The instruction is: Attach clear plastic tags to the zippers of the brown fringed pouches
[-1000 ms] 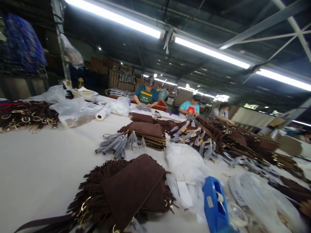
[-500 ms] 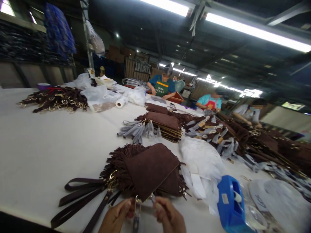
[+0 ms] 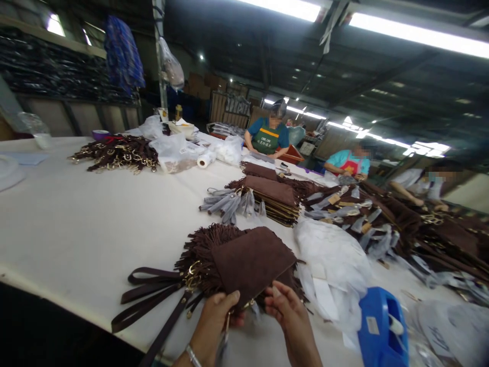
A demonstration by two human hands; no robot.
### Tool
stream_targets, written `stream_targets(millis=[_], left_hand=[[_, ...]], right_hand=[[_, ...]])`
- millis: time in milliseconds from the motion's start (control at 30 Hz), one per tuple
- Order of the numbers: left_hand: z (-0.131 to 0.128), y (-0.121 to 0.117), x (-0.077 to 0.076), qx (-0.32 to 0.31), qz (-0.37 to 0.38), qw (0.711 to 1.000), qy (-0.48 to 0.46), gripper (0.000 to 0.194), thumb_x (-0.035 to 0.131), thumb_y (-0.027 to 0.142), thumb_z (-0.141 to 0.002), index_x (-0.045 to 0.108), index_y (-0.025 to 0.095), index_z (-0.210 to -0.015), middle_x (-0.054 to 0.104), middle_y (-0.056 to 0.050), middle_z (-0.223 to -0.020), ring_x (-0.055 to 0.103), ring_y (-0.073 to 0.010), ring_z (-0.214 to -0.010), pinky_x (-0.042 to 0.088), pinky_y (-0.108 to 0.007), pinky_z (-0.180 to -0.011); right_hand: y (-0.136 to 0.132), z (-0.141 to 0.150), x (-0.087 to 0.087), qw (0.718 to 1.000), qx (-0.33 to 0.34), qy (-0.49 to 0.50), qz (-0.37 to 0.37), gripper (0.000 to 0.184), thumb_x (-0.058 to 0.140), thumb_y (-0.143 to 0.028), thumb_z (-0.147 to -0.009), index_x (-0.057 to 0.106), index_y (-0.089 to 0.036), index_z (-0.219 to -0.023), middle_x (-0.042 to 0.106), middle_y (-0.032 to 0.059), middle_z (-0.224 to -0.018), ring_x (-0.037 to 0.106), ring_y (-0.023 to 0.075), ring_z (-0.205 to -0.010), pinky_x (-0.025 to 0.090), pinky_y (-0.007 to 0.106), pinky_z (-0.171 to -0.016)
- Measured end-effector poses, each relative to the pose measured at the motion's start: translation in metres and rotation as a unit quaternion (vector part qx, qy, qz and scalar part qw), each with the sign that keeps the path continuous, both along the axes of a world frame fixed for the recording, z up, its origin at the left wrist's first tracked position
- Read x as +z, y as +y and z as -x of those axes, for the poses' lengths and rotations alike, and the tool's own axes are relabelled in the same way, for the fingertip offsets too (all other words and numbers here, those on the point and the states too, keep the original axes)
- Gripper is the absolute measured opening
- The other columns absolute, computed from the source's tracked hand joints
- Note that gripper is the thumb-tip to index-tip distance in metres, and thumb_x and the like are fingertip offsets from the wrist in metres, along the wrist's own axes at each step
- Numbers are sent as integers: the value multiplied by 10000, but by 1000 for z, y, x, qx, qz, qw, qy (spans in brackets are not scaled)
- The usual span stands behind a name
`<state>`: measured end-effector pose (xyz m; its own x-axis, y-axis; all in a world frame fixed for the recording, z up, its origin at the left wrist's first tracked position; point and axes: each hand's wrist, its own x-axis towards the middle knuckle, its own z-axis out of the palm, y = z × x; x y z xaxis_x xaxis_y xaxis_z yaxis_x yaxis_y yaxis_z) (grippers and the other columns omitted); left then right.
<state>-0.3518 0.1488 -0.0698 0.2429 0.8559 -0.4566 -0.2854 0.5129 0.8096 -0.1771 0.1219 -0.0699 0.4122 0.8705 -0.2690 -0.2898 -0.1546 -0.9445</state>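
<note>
A dark brown suede fringed bag (image 3: 250, 260) lies at the near edge of the white table (image 3: 76, 219), on top of others like it. My left hand (image 3: 216, 318) and my right hand (image 3: 288, 313) are both closed on its near edge, by the small gold ring hardware. A metal piece hangs down from my left fingers. Brown straps (image 3: 153, 290) with gold clips trail to the left of the bags.
A blue tape dispenser (image 3: 382, 326) and white plastic bags (image 3: 332, 260) lie at the right. More stacked brown bags (image 3: 273, 196), wrapped straps (image 3: 225, 201) and a heap of straps (image 3: 114, 153) lie farther off. Three people work at the far side.
The view has tilted down and turned left. My hands came into view and have moved up onto the bag's near edge.
</note>
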Motion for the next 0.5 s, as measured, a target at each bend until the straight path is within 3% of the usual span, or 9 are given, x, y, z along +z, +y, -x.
stream_targets(millis=[133, 267, 400, 500], left_hand=[[7, -6, 14, 16, 38, 996, -77, 342, 673, 443, -717, 638, 105, -749, 628, -43, -602, 544, -125, -499, 432, -236, -494], [13, -6, 17, 27, 29, 998, -56, 314, 665, 424, -733, 621, 114, -741, 615, -24, -590, 544, -117, -499, 424, -222, -491], [19, -3, 17, -13, -34, 999, -2, 338, 617, 453, -768, 583, 132, -665, 619, -20, -553, 535, -116, -491, 390, -216, -499], [23, -1, 20, -31, -76, 996, 47, 351, 602, 469, -772, 543, 157, -621, 607, -3, -512, 515, -114, -468, 369, -219, -503]], right_hand=[[-6, 0, 8, 994, 36, 103, 18, 473, 708, -437, -739, 549, -155, -1083, 708, 104, -964, 657, 157, -746, 529, 281, -674], [-12, 9, 3, 989, 129, 52, 49, 484, 677, -523, -736, 594, -154, -1039, 697, 102, -942, 643, 189, -801, 507, 287, -657], [-20, 30, -4, 969, 245, -14, 1, 409, 639, -547, -759, 654, -176, -932, 681, 57, -876, 587, 157, -744, 435, 236, -601], [-22, 42, -4, 959, 282, 0, -26, 403, 642, -556, -750, 665, -167, -852, 684, 50, -807, 565, 137, -665, 401, 229, -579]])
